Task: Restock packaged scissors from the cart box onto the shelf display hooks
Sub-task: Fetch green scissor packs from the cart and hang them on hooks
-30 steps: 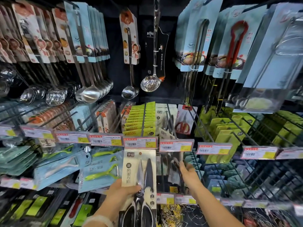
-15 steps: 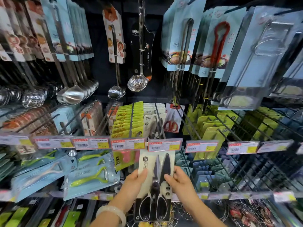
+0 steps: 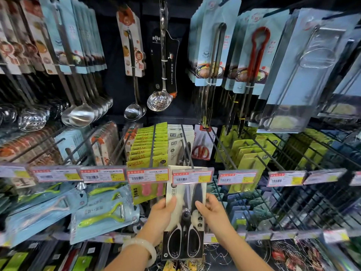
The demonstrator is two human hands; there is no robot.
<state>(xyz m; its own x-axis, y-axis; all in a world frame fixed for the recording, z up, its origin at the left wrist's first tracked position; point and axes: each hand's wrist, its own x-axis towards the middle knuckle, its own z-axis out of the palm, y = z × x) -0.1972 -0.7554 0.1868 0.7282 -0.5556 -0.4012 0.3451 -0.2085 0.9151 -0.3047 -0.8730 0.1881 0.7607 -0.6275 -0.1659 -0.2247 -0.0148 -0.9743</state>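
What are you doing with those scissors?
A person is restocking a shop shelf. Both hands hold one pack of scissors upright: the left hand grips its left edge, the right hand its right edge. The top of the pack is tucked behind a price tag at the front of a hook, where more of the same packs already hang. Whether it is on the hook yet cannot be seen.

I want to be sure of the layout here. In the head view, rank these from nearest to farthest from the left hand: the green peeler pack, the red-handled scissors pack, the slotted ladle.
1. Green peeler pack: just left of the left hand, same level.
2. Red-handled scissors pack: up and right, on the middle row.
3. Slotted ladle: highest, on the top row.
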